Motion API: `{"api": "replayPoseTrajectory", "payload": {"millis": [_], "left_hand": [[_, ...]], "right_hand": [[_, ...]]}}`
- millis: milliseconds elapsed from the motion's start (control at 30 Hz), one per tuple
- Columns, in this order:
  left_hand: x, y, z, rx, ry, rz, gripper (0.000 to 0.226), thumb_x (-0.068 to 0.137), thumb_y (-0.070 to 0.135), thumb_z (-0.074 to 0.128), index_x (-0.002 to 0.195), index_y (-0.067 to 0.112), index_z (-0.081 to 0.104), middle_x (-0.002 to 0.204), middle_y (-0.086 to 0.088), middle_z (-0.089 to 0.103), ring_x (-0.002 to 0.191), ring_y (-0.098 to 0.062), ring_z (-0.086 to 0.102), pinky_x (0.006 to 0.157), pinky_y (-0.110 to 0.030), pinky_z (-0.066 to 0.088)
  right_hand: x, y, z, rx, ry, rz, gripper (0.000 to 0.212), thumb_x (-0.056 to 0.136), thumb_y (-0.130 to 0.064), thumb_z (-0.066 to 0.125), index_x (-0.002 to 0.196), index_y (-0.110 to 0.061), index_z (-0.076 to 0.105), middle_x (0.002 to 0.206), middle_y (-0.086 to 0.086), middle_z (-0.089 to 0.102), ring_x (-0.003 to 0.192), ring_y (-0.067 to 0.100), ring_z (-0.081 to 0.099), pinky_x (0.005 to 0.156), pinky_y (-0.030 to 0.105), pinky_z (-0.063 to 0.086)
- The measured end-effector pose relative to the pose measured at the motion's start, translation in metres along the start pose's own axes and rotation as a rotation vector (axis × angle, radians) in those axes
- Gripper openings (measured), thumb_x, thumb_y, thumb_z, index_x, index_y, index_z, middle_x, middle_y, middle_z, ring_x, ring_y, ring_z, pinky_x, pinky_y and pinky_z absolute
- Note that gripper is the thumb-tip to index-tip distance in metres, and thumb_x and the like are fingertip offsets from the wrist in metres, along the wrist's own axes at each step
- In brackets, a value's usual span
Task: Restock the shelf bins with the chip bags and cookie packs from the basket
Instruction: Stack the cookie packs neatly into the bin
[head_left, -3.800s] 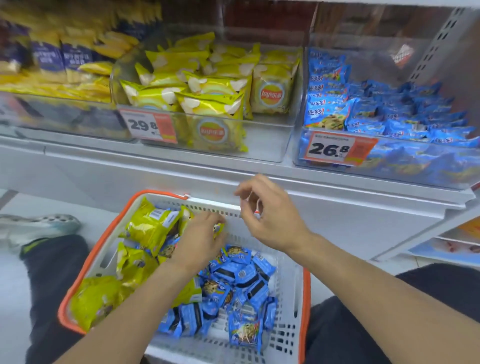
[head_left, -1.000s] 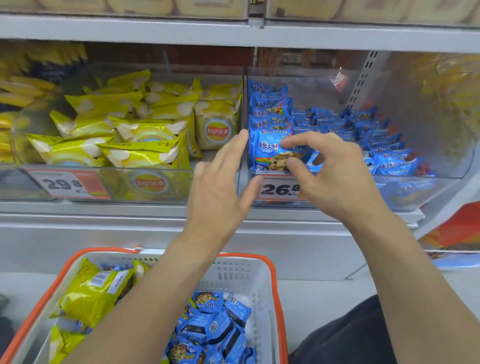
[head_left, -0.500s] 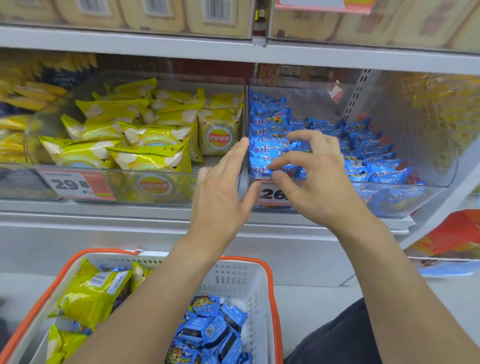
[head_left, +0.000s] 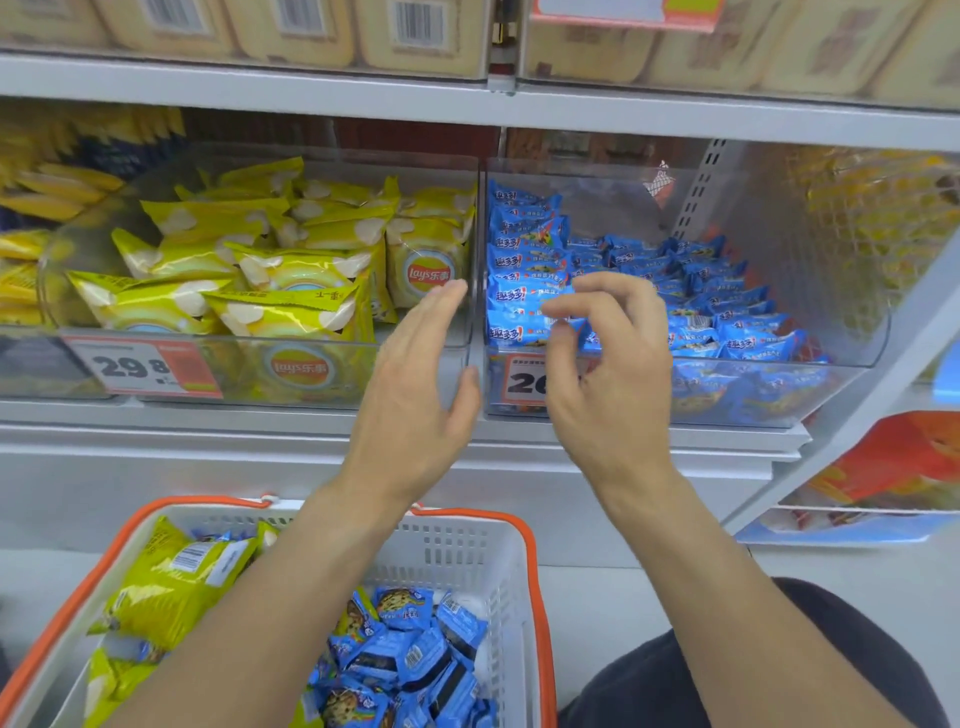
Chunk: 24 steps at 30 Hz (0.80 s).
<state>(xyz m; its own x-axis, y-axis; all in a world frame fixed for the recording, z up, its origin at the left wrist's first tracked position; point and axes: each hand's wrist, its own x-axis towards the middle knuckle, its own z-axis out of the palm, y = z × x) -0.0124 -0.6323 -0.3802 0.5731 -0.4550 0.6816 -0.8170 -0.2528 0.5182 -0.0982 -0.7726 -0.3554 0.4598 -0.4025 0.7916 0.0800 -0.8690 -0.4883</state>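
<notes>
A person's right hand (head_left: 608, 374) hovers at the front rim of the clear cookie bin (head_left: 857, 312), its fingers (head_left: 597, 291) loosely curled and holding nothing, just short of the upright row of blue cookie packs (head_left: 524, 296) stacked at the bin's left wall. The left hand (head_left: 415, 395) stands beside it, fingers straight and together, in front of the divide with the chip bin (head_left: 249, 156) and its yellow chip bags (head_left: 291, 275). The remaining stock lies below and nearer the body: glossy blue cookie packs in basket (head_left: 405, 654), jumbled at all angles, and crinkled yellow chip bags in basket (head_left: 176, 582) at the white basket (head_left: 540, 597) left side. Both hands must probably drop back toward it; the right hangs almost directly above the cookies.
</notes>
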Motion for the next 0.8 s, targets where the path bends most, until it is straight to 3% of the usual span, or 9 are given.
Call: {"api": "replayPoseTrajectory", "payload": {"millis": [67, 133, 233, 300, 367, 467, 600, 700, 800], "left_hand": [[-0.017, 0.003, -0.012, -0.005, 0.156, 0.023, 0.045, 0.088, -0.004, 0.057, 0.133, -0.003, 0.053, 0.135, -0.008, 0.055, 0.130, -0.020, 0.050, 0.111, -0.031, 0.037], [-0.045, 0.002, -0.024, 0.020, 0.225, -0.010, 0.032, 0.087, -0.005, 0.055, 0.118, -0.002, 0.061, 0.117, -0.003, 0.060, 0.111, -0.016, 0.056, 0.101, -0.023, 0.040], [-0.098, -0.019, -0.032, 0.036, 0.047, -0.191, 0.020, 0.088, 0.002, 0.054, 0.103, 0.009, 0.065, 0.098, 0.004, 0.062, 0.090, -0.007, 0.053, 0.085, -0.014, 0.040], [-0.140, -0.043, -0.032, 0.080, -0.196, -0.318, 0.017, 0.091, 0.009, 0.055, 0.103, 0.017, 0.064, 0.095, 0.007, 0.062, 0.085, -0.005, 0.052, 0.079, -0.021, 0.045], [-0.182, -0.064, -0.036, 0.121, -0.422, -0.441, 0.016, 0.094, 0.017, 0.059, 0.108, 0.021, 0.064, 0.099, 0.008, 0.062, 0.091, -0.007, 0.055, 0.082, -0.030, 0.048], [-0.236, -0.087, -0.045, 0.201, -0.585, -0.570, 0.018, 0.093, 0.024, 0.063, 0.110, 0.021, 0.064, 0.100, 0.006, 0.062, 0.101, -0.014, 0.056, 0.086, -0.033, 0.047], [-0.281, -0.105, -0.049, 0.327, -0.715, -0.682, 0.039, 0.092, 0.032, 0.063, 0.128, 0.017, 0.056, 0.120, -0.001, 0.059, 0.119, -0.024, 0.049, 0.098, -0.034, 0.039], [-0.302, -0.111, -0.052, 0.408, -0.756, -0.663, 0.043, 0.092, 0.036, 0.064, 0.128, 0.015, 0.055, 0.124, -0.003, 0.055, 0.123, -0.026, 0.044, 0.103, -0.034, 0.037], [-0.313, -0.114, -0.052, 0.455, -0.762, -0.628, 0.038, 0.077, 0.027, 0.080, 0.111, 0.016, 0.065, 0.110, -0.002, 0.060, 0.111, -0.029, 0.052, 0.091, -0.040, 0.046]], "right_hand": [[-0.014, -0.019, 0.004, 0.162, 0.073, -0.066, 0.016, 0.081, 0.013, 0.060, 0.084, 0.000, 0.068, 0.098, 0.013, 0.058, 0.095, 0.024, 0.058, 0.086, 0.035, 0.047], [-0.034, -0.036, 0.014, 0.281, 0.011, -0.071, 0.019, 0.077, 0.020, 0.059, 0.081, 0.003, 0.066, 0.091, 0.012, 0.057, 0.088, 0.019, 0.057, 0.081, 0.025, 0.045], [-0.071, -0.045, 0.041, 0.358, -0.188, -0.001, 0.022, 0.076, 0.019, 0.056, 0.084, 0.000, 0.065, 0.089, 0.009, 0.057, 0.082, 0.012, 0.053, 0.074, 0.019, 0.041], [-0.101, -0.045, 0.063, 0.351, -0.383, 0.090, 0.021, 0.079, 0.011, 0.054, 0.087, -0.006, 0.064, 0.092, 0.004, 0.055, 0.080, 0.011, 0.053, 0.070, 0.022, 0.043], [-0.135, -0.041, 0.084, 0.273, -0.608, 0.230, 0.018, 0.081, 0.000, 0.053, 0.091, -0.012, 0.063, 0.095, -0.001, 0.055, 0.082, 0.013, 0.055, 0.075, 0.030, 0.047], [-0.194, -0.031, 0.107, 0.096, -1.014, 0.495, 0.016, 0.085, -0.008, 0.057, 0.097, -0.013, 0.065, 0.101, 0.005, 0.065, 0.094, 0.022, 0.061, 0.086, 0.039, 0.051], [-0.265, -0.014, 0.109, -0.213, -1.514, 0.484, 0.024, 0.086, -0.008, 0.061, 0.110, -0.006, 0.061, 0.112, 0.016, 0.062, 0.102, 0.032, 0.060, 0.084, 0.042, 0.054], [-0.301, -0.004, 0.108, -0.244, -1.633, 0.545, 0.024, 0.086, -0.003, 0.062, 0.109, -0.005, 0.056, 0.105, 0.017, 0.057, 0.096, 0.032, 0.059, 0.072, 0.039, 0.051], [-0.333, 0.000, 0.116, -0.214, -1.606, 0.690, 0.045, 0.085, -0.001, 0.064, 0.129, -0.002, 0.054, 0.125, 0.023, 0.058, 0.113, 0.034, 0.059, 0.089, 0.043, 0.053]]}}
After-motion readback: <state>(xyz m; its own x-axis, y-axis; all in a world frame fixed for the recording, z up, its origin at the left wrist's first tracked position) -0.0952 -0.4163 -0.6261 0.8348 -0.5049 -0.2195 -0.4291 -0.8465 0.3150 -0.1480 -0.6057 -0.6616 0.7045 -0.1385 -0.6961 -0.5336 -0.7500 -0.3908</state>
